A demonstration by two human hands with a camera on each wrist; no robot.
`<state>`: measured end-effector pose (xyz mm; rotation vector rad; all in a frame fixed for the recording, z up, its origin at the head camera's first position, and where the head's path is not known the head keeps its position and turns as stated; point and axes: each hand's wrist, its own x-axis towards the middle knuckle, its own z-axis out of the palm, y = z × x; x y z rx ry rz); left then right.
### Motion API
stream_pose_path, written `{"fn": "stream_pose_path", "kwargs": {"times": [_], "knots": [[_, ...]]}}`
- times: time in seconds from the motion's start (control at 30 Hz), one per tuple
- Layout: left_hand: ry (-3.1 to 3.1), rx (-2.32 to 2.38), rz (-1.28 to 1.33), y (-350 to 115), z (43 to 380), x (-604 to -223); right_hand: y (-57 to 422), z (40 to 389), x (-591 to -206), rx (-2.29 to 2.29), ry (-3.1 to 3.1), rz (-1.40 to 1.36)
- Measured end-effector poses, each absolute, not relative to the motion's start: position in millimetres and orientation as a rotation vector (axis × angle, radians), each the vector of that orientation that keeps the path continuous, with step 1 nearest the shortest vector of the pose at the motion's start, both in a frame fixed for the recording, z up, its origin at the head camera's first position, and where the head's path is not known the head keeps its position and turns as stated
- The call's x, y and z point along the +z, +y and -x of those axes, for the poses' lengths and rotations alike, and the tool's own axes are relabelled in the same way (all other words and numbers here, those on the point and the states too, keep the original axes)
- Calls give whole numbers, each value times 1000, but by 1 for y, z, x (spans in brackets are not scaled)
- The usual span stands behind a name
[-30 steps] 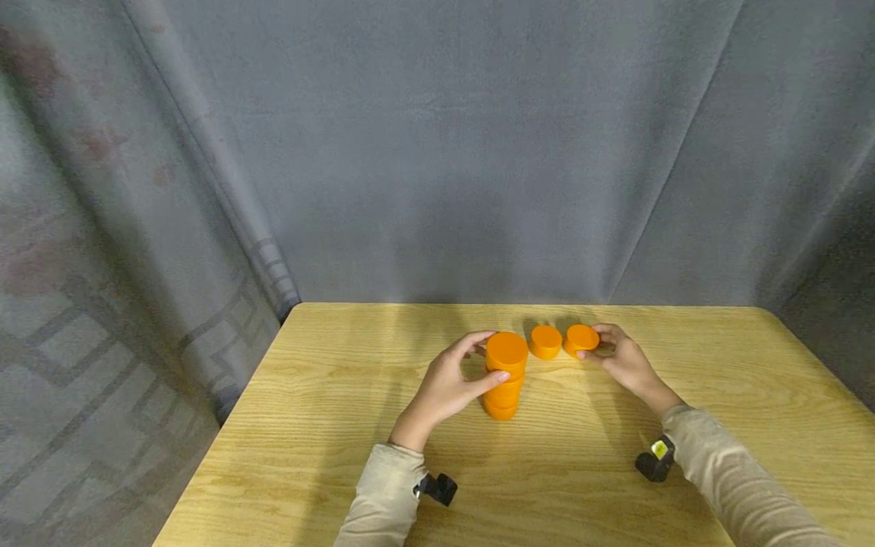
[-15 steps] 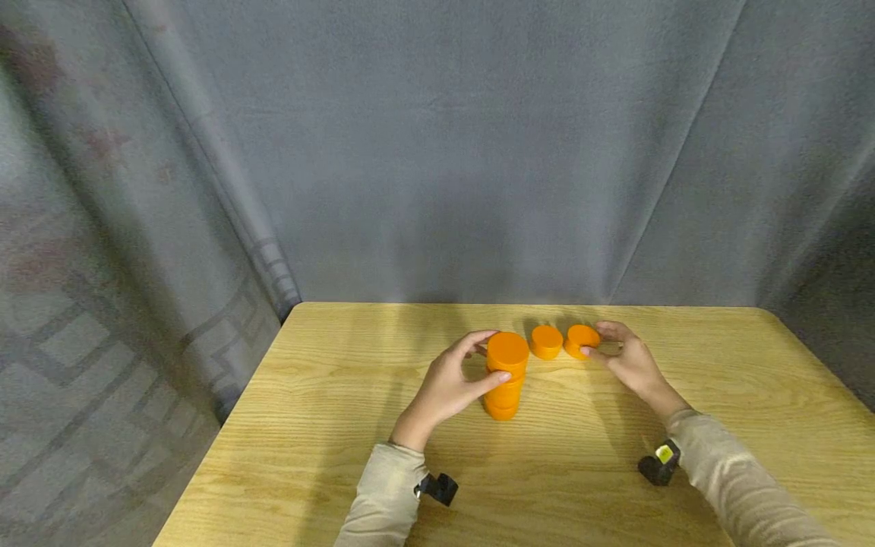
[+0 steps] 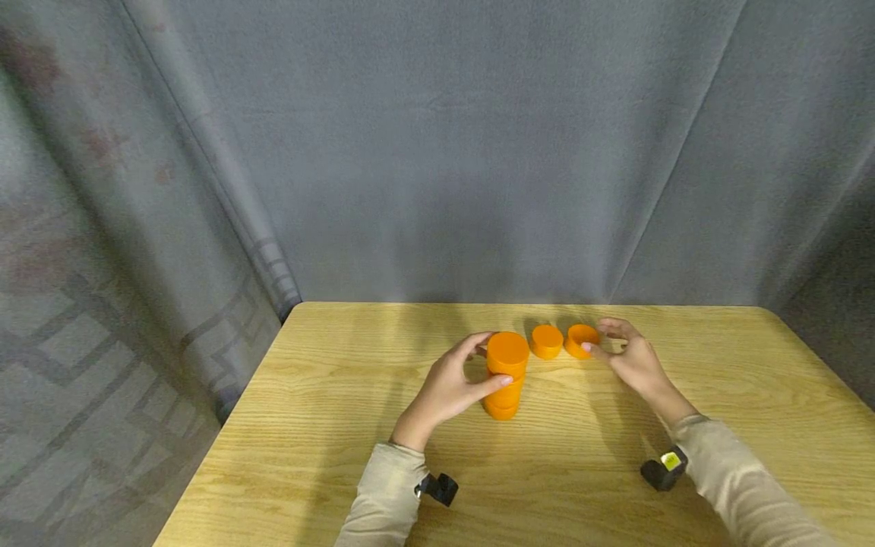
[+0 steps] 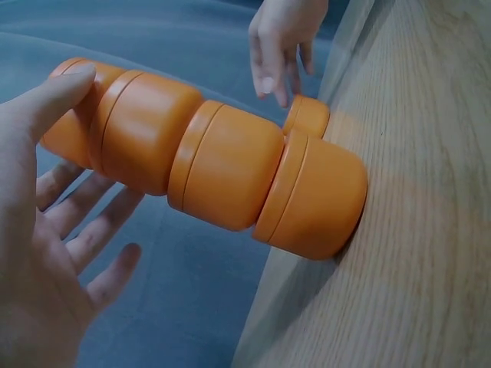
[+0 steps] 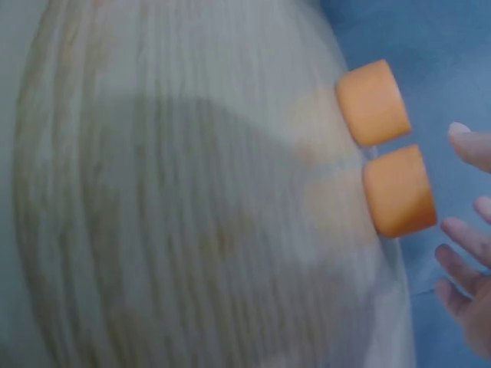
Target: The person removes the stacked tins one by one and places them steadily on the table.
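Note:
Several orange lidded jars (image 4: 230, 165) stand in one upright stack on the wooden table. My left hand (image 3: 440, 384) grips the stack near its top, its thumb across the near side and its fingers round the far side. Two more orange jars stand behind and to the right: a middle jar (image 3: 547, 343) and a right-hand jar (image 3: 577, 351). Close over the right-hand jar is my right hand (image 3: 639, 365), thumb and fingers spread loosely. In the right wrist view its fingertips are apart from both jars.
The wooden table (image 3: 328, 425) has its far edge just behind the two single jars. A grey curtain (image 3: 437, 152) hangs beyond it and along the left side. Each wrist carries a small black camera (image 3: 437, 488).
My right hand has come off the right-hand jar and drawn slightly right and up, its thumb and fingers wider apart. My left hand has stayed on the stack.

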<state>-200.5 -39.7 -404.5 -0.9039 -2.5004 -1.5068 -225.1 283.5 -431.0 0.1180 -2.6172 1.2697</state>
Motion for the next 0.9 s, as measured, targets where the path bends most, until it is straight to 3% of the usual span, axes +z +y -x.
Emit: {"fn": "stream_pose_path", "kwargs": {"times": [0.9], "knots": [[-2618,-1531,911,-42,202,-412,256,198,-398,1236,-2480,-309]]}}
